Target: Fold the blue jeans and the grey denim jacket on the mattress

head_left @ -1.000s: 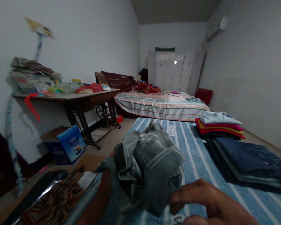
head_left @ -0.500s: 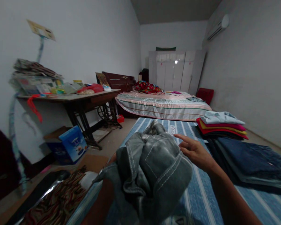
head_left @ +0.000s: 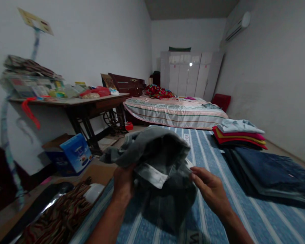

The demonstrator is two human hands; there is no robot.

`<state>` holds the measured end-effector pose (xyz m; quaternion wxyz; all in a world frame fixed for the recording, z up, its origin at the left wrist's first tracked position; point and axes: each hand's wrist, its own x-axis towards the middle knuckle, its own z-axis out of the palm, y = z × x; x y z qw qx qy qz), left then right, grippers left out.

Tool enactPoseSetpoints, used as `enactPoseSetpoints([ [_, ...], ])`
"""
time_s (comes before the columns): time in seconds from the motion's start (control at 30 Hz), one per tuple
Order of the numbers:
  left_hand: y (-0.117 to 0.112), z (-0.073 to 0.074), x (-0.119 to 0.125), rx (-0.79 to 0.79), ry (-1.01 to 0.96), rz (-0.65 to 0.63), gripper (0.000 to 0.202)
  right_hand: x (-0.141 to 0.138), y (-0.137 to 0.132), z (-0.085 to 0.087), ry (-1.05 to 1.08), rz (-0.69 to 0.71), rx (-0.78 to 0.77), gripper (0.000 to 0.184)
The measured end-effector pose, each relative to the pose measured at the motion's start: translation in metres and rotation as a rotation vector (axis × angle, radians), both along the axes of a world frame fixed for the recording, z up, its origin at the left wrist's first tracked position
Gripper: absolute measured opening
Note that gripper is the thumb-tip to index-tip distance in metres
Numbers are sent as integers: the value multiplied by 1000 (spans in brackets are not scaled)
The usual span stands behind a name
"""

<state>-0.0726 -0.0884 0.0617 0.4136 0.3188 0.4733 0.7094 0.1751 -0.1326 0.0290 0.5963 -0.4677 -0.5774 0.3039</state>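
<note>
Over the near part of the blue striped sheet (head_left: 218, 161): one gray garment (head_left: 152, 144), bunched, dark inside, with a pale patch showing at its front. Left hand (head_left: 123, 184): curled closed on the garment's left side, fingers partly hidden by cloth. Right hand (head_left: 209, 188): narrow, thumb and fingertips pinched at the garment's right edge.

Containers, all left of the sheet: one blue box (head_left: 76, 154), on the floor, top open, contents hidden. One clear plastic box (head_left: 27, 86), on a table (head_left: 73, 101), filled with small items too blurred to name; folded cloth (head_left: 27, 66) on top. One red bag (head_left: 99, 91), same table; contents cannot be told.

Near the sheet's left edge: one heap of striped fabric (head_left: 58, 217). On the sheet's right side: one stack of folded dark trousers (head_left: 274, 173); just beyond, one stack of folded shirts (head_left: 240, 137), pale blue uppermost, red, pink and yellow below. Past the sheet's far end: one bed (head_left: 175, 112).
</note>
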Motion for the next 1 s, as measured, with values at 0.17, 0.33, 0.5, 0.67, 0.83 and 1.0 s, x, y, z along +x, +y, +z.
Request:
enactPoseSetpoints([
  [0.17, 5, 4, 7, -19, -113, 15, 45, -31, -20, -4, -231, 25, 248, 27],
  [0.33, 6, 14, 20, -39, -138, -55, 46, -60, -34, 0, -329, 72, 421, 44],
  [0.5, 11, 18, 34, -10, -91, -118, 50, -64, -24, 0, -289, -20, 332, 58],
  [0.67, 9, 28, 44, -9, -22, -182, 49, -60, -11, -1, -191, -20, 257, 64],
  [0.83, 0, 36, 48, 49, 13, -329, 45, -61, -10, 2, -174, -70, 243, 72],
  [1.0, -14, 36, 55, 124, 84, -463, 44, -64, -11, 8, -65, -86, 201, 85],
])
